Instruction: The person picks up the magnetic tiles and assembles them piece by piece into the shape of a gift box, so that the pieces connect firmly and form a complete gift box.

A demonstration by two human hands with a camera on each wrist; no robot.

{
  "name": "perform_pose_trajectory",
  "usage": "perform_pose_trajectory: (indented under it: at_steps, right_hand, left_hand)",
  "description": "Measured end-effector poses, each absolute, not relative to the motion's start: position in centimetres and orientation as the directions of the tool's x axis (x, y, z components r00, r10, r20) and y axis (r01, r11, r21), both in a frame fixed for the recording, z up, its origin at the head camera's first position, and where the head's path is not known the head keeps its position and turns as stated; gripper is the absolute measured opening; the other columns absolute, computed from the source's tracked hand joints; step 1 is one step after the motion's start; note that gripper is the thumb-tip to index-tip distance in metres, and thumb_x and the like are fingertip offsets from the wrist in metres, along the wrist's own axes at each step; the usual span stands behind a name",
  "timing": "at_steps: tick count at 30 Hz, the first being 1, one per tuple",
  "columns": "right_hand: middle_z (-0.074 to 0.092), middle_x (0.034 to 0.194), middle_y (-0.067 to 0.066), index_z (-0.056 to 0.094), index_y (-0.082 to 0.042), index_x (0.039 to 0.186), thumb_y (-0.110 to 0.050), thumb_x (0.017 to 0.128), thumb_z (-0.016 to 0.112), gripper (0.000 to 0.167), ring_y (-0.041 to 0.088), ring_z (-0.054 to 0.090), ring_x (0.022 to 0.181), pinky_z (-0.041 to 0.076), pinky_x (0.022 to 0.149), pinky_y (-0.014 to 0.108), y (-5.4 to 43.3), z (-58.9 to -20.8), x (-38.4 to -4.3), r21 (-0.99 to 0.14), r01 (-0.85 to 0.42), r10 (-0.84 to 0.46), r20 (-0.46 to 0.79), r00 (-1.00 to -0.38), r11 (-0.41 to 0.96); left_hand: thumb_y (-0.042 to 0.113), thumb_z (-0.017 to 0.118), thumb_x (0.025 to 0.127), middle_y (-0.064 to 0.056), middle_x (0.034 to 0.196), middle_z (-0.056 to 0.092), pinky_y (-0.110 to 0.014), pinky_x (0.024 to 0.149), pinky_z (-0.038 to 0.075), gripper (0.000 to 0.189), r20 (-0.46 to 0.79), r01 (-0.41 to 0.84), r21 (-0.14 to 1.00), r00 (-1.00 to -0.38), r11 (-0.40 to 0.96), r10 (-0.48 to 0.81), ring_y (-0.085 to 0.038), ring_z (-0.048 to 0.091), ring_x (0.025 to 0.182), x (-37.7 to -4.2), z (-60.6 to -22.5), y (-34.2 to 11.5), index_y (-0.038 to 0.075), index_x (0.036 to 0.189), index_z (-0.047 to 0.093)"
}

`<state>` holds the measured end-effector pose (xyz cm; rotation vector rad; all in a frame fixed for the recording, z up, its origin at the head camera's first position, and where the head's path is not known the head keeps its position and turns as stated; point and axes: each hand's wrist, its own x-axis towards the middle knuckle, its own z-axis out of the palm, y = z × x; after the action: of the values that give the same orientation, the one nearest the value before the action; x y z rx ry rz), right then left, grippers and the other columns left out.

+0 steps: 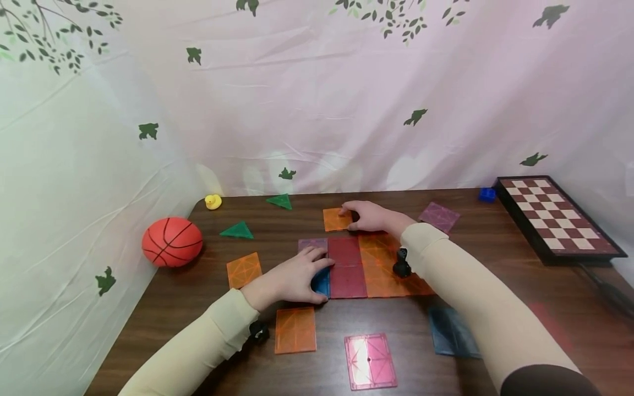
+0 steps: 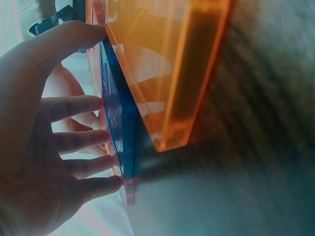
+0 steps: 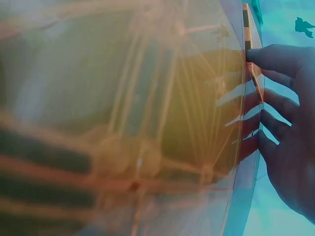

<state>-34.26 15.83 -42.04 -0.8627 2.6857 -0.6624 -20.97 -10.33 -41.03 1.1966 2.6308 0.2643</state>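
Square translucent magnetic tiles lie edge to edge in a block: a purple tile (image 1: 312, 242), a blue tile (image 1: 323, 284), dark pink tiles (image 1: 349, 269) and orange tiles (image 1: 378, 269). My left hand (image 1: 296, 278) rests spread on the block's left end, thumb at the near edge of the blue tile and fingertips on its top. In the left wrist view these fingers (image 2: 78, 105) are fairly straight. Behind the block, my right hand (image 1: 370, 215) holds a single orange square tile (image 1: 333, 219) by its right side, between thumb and fingers. The right forearm covers part of the block.
Loose tiles lie around: orange (image 1: 244, 269) and another orange tile (image 1: 295, 330), a pink tile (image 1: 371, 361), a dark blue tile (image 1: 451, 333), a purple tile (image 1: 440, 216), green triangles (image 1: 239, 230). A ball (image 1: 172, 242), yellow duck (image 1: 213, 202), blue block (image 1: 487, 194) and chessboard (image 1: 557, 217) stand farther out.
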Motion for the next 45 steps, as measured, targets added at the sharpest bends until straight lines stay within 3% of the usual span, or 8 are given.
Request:
perform_pose_trajectory:
  at_steps: [4, 12, 16, 21, 29, 38, 45]
  right_hand:
    - [0.054, 0.145, 0.017, 0.056, -0.002, 0.14, -0.015, 0.096, 0.067, 0.046, 0.035, 0.046, 0.133, 0.034, 0.114, 0.052, 16.2, -42.0, -33.8, -0.507, -0.488, -0.604, -0.081, -0.793, 0.71]
    - [0.057, 0.137, 0.017, 0.058, -0.003, 0.137, -0.01, 0.097, 0.064, 0.041, 0.032, 0.051, 0.114, 0.041, 0.106, 0.05, 16.9, -41.9, -33.0, -0.509, -0.515, -0.63, -0.072, -0.773, 0.69]
    - [0.055, 0.141, 0.019, 0.059, -0.002, 0.137, -0.009, 0.096, 0.065, 0.043, 0.036, 0.049, 0.127, 0.036, 0.112, 0.053, 17.1, -41.7, -32.5, -0.49, -0.557, -0.66, -0.05, -0.75, 0.67]
    - [0.042, 0.155, 0.022, 0.056, -0.006, 0.144, -0.013, 0.097, 0.064, 0.047, 0.042, 0.034, 0.144, 0.025, 0.117, 0.058, 17.6, -41.9, -32.0, -0.443, -0.59, -0.683, -0.075, -0.726, 0.675]
    - [0.031, 0.161, 0.024, 0.049, -0.01, 0.151, -0.03, 0.098, 0.068, 0.06, 0.047, 0.024, 0.147, 0.02, 0.117, 0.063, 20.0, -42.0, -30.4, -0.445, -0.565, -0.671, -0.118, -0.732, 0.695]
    - [0.025, 0.163, 0.023, 0.048, -0.013, 0.152, -0.051, 0.085, 0.078, 0.082, 0.05, 0.02, 0.147, 0.022, 0.111, 0.072, 25.5, -41.8, -25.5, -0.487, -0.537, -0.668, -0.142, -0.73, 0.689]
    - [0.017, 0.166, 0.019, 0.045, -0.021, 0.155, -0.056, 0.077, 0.082, 0.093, 0.049, 0.008, 0.149, 0.019, 0.109, 0.077, 28.5, -41.6, -21.8, -0.5, -0.49, -0.641, -0.184, -0.746, 0.714]
  left_hand:
    - [0.047, 0.077, 0.086, -0.016, 0.156, 0.039, -0.044, 0.112, 0.039, 0.077, -0.135, 0.714, 0.269, -0.637, 0.647, 0.759, -0.033, 0.035, 0.142, -21.0, -41.1, -10.3, 0.012, 0.149, 0.051]
    - [0.047, 0.077, 0.086, -0.016, 0.156, 0.04, -0.042, 0.113, 0.038, 0.077, -0.128, 0.725, 0.255, -0.631, 0.64, 0.765, -0.032, 0.035, 0.142, -21.2, -41.2, -10.2, 0.012, 0.149, 0.051]
    - [0.047, 0.078, 0.085, -0.017, 0.155, 0.04, -0.043, 0.113, 0.039, 0.077, -0.125, 0.723, 0.263, -0.631, 0.639, 0.765, -0.032, 0.035, 0.142, -21.1, -41.2, -10.2, 0.011, 0.149, 0.052]
    - [0.047, 0.078, 0.086, -0.016, 0.155, 0.041, -0.042, 0.113, 0.039, 0.078, -0.131, 0.721, 0.255, -0.634, 0.644, 0.762, -0.032, 0.035, 0.142, -21.1, -41.3, -10.3, 0.012, 0.149, 0.051]
    - [0.048, 0.077, 0.086, -0.016, 0.156, 0.04, -0.043, 0.113, 0.038, 0.078, -0.135, 0.719, 0.262, -0.634, 0.644, 0.762, -0.032, 0.035, 0.143, -21.0, -41.6, -10.3, 0.012, 0.15, 0.051]
    - [0.046, 0.078, 0.085, -0.018, 0.155, 0.04, -0.044, 0.112, 0.039, 0.077, -0.124, 0.73, 0.251, -0.627, 0.635, 0.769, -0.034, 0.035, 0.142, -20.8, -41.4, -10.4, 0.011, 0.149, 0.052]
    - [0.046, 0.078, 0.086, -0.016, 0.156, 0.04, -0.043, 0.112, 0.04, 0.077, -0.144, 0.716, 0.243, -0.641, 0.655, 0.754, -0.032, 0.035, 0.143, -20.8, -41.2, -10.1, 0.012, 0.15, 0.05]
